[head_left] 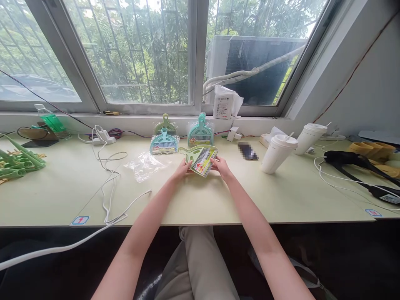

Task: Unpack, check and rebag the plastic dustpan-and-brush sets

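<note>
Both hands (201,166) around green dustpan set (200,158)

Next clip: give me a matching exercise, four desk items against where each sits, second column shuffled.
Things:
1. green dustpan set
2. clear plastic bag
3. white lidded cups
4. white packet

Places:
A. on the window sill
B. between the left hand and right hand
C. on the desk right of the hands
D. flat on the desk left of the hands

Pairs: 1-B, 2-D, 3-C, 4-A
</note>
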Tool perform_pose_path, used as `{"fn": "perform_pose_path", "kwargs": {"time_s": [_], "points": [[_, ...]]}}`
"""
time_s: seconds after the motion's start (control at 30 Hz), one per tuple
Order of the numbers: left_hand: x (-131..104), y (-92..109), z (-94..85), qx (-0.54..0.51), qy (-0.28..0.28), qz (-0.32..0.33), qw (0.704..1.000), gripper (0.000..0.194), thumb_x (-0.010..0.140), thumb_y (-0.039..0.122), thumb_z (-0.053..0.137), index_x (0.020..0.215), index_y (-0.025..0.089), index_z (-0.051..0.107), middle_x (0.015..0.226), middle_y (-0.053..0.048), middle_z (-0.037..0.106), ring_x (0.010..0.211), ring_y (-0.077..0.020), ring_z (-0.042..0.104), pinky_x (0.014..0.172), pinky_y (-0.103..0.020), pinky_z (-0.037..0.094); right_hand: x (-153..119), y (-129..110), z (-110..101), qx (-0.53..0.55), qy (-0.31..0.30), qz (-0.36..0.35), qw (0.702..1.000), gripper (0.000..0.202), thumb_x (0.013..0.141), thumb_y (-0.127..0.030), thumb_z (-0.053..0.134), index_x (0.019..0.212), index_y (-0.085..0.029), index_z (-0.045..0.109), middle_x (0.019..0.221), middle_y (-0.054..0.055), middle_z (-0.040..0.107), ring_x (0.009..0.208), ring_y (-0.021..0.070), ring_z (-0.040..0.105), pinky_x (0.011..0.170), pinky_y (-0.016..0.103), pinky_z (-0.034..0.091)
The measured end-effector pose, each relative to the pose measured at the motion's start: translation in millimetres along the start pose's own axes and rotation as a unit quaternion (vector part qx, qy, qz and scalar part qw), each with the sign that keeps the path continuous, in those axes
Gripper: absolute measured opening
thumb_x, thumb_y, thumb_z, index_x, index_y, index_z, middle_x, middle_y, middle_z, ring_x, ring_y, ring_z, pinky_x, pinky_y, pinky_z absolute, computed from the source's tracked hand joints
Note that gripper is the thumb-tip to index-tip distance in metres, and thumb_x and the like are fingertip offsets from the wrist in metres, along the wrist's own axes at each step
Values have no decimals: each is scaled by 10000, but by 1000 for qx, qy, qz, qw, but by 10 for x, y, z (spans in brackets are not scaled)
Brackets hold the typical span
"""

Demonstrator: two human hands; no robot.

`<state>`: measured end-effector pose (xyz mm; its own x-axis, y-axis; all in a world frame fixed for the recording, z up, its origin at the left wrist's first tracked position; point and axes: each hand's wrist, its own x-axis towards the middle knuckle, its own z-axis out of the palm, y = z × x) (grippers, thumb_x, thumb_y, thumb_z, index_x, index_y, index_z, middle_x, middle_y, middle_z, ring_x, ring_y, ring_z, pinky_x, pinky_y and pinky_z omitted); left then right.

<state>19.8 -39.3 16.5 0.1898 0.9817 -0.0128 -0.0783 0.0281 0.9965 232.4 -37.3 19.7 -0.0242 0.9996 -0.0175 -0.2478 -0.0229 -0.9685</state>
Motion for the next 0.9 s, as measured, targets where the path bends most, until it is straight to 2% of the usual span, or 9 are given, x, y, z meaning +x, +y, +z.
{"fn": "perform_pose_path", "kwargs": {"time_s": [0.13, 0.23, 0.33, 0.43, 0.53, 0.63, 0.73, 0.8, 0.9], "points": [[21, -48, -27, 41, 102, 0, 994, 377, 930, 309, 447, 1293, 205, 459, 1037, -91, 642, 769, -178, 634, 673, -333, 541, 20, -10, -34, -132, 5, 69, 989, 141, 871, -225, 604, 838, -97, 654, 795, 106, 739, 511, 154, 679, 374, 198, 480], [49, -9, -124, 57, 147, 6, 987, 354, 952, 326, 372, 1253, 193, 500, 1000, -91, 636, 700, -168, 604, 647, -337, 523, 80, -38, -187, -115, 115, 60, 985, 251, 929, -274, 517, 791, -101, 637, 742, 94, 732, 453, 119, 646, 331, 166, 386], [77, -11, -182, 56, 174, 23, 983, 352, 953, 363, 362, 1181, 179, 557, 1021, -97, 643, 778, -186, 614, 742, -362, 512, 112, -88, -336, -33, 213, 54, 975, 496, 1003, -414, 290, 805, -118, 634, 692, 82, 722, 431, 86, 617, 341, 154, 348], [96, -53, -177, 53, 174, 76, 980, 331, 942, 367, 386, 1055, 161, 620, 1044, -96, 656, 940, -205, 611, 889, -359, 461, 91, -105, -321, -62, 173, 79, 980, 670, 982, -540, 196, 746, -113, 654, 625, 96, 698, 350, 76, 541, 316, 179, 288], [107, -101, -135, 60, 146, 112, 981, 316, 918, 387, 426, 975, 164, 643, 1018, -86, 670, 979, -212, 604, 929, -353, 429, 55, -57, -178, -117, 186, 15, 975, 580, 971, -524, 257, 892, -134, 677, 741, 85, 725, 380, 85, 563, 332, 196, 317], [116, -132, -100, 73, 126, 121, 982, 312, 890, 417, 463, 937, 173, 651, 986, -77, 676, 959, -218, 606, 908, -352, 429, 66, 17, -124, -135, 271, -38, 952, 400, 947, -391, 329, 1205, -201, 568, 1067, 64, 704, 571, 114, 665, 428, 213, 441], [124, -141, -104, 79, 125, 126, 981, 325, 876, 440, 474, 916, 173, 655, 963, -75, 678, 948, -225, 608, 893, -351, 430, 134, 61, -232, -209, 333, -45, 918, 410, 913, -299, 324, 1264, -214, 516, 1207, 80, 640, 796, 157, 686, 622, 261, 523], [128, -135, -128, 87, 140, 128, 978, 335, 876, 445, 469, 889, 167, 655, 947, -79, 679, 945, -229, 607, 890, -354, 429, 179, 79, -311, -295, 323, -101, 893, 406, 907, -268, 320, 1242, -207, 540, 1248, 94, 618, 1002, 191, 639, 831, 312, 507], [130, -116, -174, 97, 161, 128, 974, 333, 885, 427, 450, 885, 163, 654, 964, -84, 678, 959, -229, 604, 896, -355, 428, 200, 128, -324, -438, 209, -155, 860, 396, 930, -282, 348, 1264, -214, 549, 1382, 95, 531, 1289, 222, 448, 1079, 410, 339]]}}
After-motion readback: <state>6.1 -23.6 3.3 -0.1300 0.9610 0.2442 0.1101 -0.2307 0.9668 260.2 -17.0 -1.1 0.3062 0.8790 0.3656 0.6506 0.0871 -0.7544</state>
